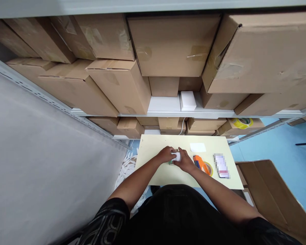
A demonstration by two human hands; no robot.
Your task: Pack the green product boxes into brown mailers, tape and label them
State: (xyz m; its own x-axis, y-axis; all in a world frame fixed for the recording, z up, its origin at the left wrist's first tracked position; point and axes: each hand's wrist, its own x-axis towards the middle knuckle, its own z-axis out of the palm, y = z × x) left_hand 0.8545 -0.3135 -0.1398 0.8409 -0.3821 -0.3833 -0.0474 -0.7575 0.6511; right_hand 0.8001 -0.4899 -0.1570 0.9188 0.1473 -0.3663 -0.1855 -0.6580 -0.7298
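Note:
Over the cream table (155, 177), both of my hands close around a small box (177, 156) with a white top and a bit of green at its lower left edge. My left hand (166, 154) grips its left side, with the thumb reaching over the top. On the right side, my right hand (185, 162) presses with curled fingers. The fingers hide much of the box, so its exact kind does not show. Just right of my right hand lies an orange tape dispenser (200, 162) with a roll of tape. A blank white card (198, 147) lies beyond it.
A pixelated phone-like item (221, 166) lies at the table's right. Shelves ahead hold several cardboard boxes (175, 44) and a white stack (188, 101). Yellow tape (242, 123) rests on a lower box. White paper strips (126, 167) litter the left floor; an open carton (275, 194) stands right.

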